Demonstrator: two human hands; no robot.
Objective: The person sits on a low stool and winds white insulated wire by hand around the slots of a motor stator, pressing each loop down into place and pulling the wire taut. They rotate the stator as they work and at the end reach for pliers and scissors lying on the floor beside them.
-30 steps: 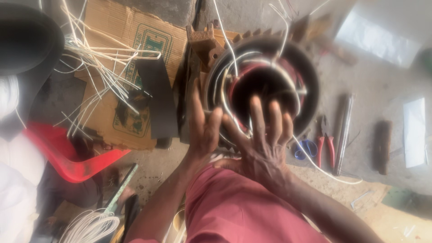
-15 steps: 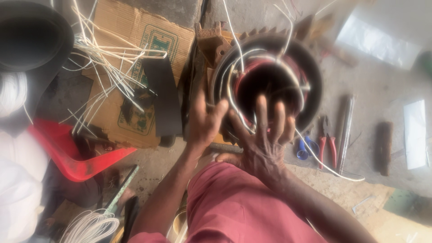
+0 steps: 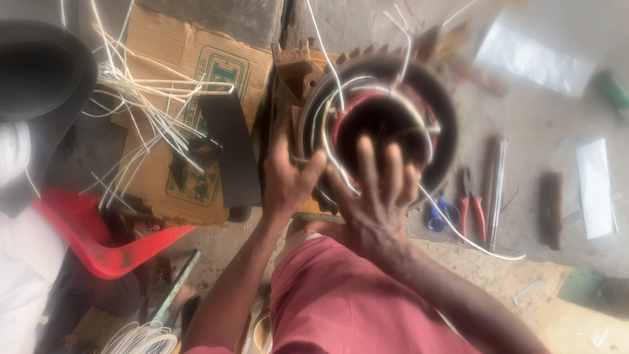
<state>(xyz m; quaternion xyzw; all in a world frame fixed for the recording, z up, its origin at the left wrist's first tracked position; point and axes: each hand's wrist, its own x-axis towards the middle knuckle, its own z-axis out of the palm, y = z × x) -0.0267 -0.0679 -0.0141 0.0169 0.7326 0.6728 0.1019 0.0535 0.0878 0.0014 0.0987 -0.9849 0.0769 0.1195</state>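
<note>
Nearest, the right hand (image 3: 380,196) spreads its fingers wide over the mouth of one round motor stator (image 3: 386,124), gripping nothing. Just left, the left hand (image 3: 288,177) lies open against the stator's rim, thumb touching a white wire (image 3: 327,141). The stator stands on the floor (image 3: 524,111). Right of it lie one red-handled pliers (image 3: 472,203) and one metal rod (image 3: 496,187). Farther left, one flattened cardboard box (image 3: 164,85) carries loose white wires.

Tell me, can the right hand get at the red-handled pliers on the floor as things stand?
Probably yes. The right hand is spread over the open face of the motor stator, and the red-handled pliers lie on the bare floor just to its right. Nothing lies between them except a loose white wire trailing across the floor.
</note>
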